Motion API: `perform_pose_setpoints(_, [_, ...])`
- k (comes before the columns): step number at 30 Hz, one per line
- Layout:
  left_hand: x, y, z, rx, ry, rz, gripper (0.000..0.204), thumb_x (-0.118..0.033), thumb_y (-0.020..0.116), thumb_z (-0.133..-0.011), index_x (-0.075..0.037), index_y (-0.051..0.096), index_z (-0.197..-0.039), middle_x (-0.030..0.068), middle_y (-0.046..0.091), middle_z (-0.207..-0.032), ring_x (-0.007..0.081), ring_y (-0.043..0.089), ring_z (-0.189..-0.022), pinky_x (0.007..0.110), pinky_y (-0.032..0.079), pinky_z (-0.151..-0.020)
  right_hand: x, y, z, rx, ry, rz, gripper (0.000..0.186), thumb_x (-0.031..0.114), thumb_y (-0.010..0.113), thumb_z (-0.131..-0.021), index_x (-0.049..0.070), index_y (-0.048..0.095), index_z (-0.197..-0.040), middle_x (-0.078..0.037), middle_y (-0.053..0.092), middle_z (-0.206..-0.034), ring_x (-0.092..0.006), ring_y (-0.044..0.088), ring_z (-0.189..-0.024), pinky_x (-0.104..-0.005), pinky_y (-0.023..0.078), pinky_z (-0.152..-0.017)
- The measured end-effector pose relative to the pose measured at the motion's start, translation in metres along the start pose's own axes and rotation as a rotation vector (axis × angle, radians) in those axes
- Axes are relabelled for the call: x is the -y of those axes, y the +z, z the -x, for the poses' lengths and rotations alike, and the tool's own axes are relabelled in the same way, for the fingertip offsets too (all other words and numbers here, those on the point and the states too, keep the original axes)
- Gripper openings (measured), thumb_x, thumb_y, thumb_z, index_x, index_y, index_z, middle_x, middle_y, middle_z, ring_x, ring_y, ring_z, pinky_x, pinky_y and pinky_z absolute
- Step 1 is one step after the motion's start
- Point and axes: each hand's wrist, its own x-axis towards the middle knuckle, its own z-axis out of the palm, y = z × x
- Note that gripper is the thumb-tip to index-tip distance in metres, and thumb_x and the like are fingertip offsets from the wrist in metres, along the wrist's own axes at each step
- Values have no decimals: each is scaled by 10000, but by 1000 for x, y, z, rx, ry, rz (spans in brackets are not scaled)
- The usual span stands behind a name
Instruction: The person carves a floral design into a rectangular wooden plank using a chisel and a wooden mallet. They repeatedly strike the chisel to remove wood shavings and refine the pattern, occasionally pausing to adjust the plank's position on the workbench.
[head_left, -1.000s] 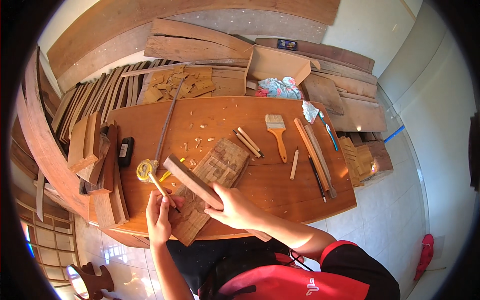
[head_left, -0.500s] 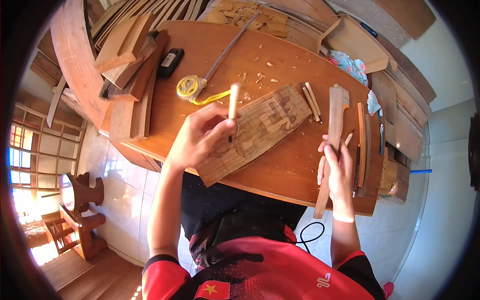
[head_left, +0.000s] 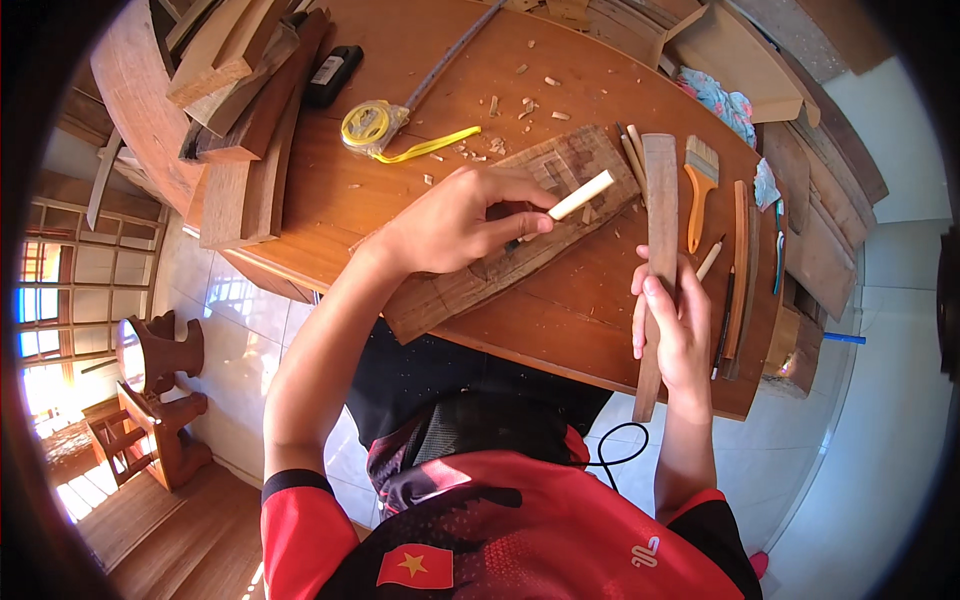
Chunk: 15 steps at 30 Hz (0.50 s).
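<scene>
My left hand [head_left: 458, 218] grips a chisel with a pale wooden handle [head_left: 580, 195], its tip resting on a carved wooden panel [head_left: 560, 165] that lies across the brown table [head_left: 400, 190]. My right hand [head_left: 672, 330] holds a long flat wooden stick [head_left: 658, 210] upright along the table, just right of the panel. The panel's near end is hidden under my left hand.
A yellow tape measure [head_left: 368, 127] lies behind the panel. A paintbrush [head_left: 698, 180], pencils and thin wooden strips [head_left: 738, 270] lie at the right. Stacked timber [head_left: 245, 110] and a black box [head_left: 332, 75] sit at the left. Wood chips dot the table.
The view has shifted slightly. My left hand has tilted the chisel lower onto the panel. My right hand still holds the stick in about the same place.
</scene>
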Motion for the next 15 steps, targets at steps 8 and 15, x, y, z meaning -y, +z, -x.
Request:
perform_pose_setpoints(8, [0,-4,1,27,-67,-8,247,-191,711,-971,27,730,-1085,131,736,-1004,271,691,-954,373,513,-872,-2,2,-3,23,3,1,399,196,600,-1045,-47,543,-1356,-12,580,-871,-46,508,-496,-218,413,-426])
perform_pose_setpoints(15, [3,-2,2,20,-82,0,257,-193,723,-960,18,752,-1104,132,740,-996,268,700,-937,373,522,-859,9,-2,-7,24,-43,-20,519,377,447,-1103,-48,528,-1389,-55,581,-885,-70,501,-484,-218,405,-420])
